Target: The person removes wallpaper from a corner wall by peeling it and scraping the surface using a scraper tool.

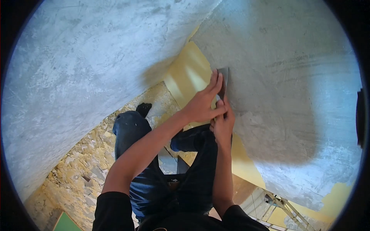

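Note:
A scraper [223, 81] with a flat metal blade stands against the right-hand wall, at the edge of a yellow paint layer [187, 71]. My right hand [224, 127] is closed around its handle, most of which the fingers hide. My left hand [202, 104] is at the blade, its fingertips pressed on the metal and its thumb reaching over to my right hand. Bare grey wall [269, 100] lies to the right of the blade. Yellow paint also runs down below my hands, along the lower part of this wall.
A second grey wall [96, 50] meets the first in a corner ahead. Paint flakes [86, 165] cover the floor on the left, around my bent legs [154, 184]. A ladder-like frame [291, 210] is at the lower right, a green panel [66, 223] at the lower left.

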Available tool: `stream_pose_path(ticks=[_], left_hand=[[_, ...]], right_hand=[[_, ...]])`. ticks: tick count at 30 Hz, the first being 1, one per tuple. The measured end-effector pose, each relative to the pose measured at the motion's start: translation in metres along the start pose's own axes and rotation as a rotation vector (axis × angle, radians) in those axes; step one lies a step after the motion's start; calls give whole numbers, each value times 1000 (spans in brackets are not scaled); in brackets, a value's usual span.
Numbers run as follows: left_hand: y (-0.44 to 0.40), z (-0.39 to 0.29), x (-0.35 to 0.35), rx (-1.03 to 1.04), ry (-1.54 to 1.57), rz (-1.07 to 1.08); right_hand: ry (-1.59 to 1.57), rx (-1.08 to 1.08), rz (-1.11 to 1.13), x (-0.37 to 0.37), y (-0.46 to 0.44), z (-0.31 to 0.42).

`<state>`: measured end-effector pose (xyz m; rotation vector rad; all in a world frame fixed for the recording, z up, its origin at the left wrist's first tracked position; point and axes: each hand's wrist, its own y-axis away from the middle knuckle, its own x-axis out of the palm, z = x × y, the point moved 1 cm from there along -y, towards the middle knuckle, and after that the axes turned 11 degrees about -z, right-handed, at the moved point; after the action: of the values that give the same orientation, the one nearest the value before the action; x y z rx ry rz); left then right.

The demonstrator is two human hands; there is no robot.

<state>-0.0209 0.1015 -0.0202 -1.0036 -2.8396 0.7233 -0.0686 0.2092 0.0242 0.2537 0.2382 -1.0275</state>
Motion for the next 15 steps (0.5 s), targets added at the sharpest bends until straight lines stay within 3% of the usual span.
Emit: stream_pose_path(ticks=[3, 5, 8, 11, 13, 15], left_hand=[[2, 3, 3, 37, -122, -12], [-4, 2, -2, -115, 30, -3], [3, 1, -2, -2, -68, 47], [-3, 4, -2, -32, -50, 27], [-6, 6, -3, -97, 5, 0], [-10, 7, -7, -123, 9, -46]], right_hand=[[7, -20, 8, 10, -16, -4], [27, -31, 4, 9, -13, -9], [-17, -80, -2, 9, -2, -7], [23, 29, -48, 9, -8, -5], [86, -113, 6, 17, -28, -16], [59, -100, 0, 16, -20, -13]])
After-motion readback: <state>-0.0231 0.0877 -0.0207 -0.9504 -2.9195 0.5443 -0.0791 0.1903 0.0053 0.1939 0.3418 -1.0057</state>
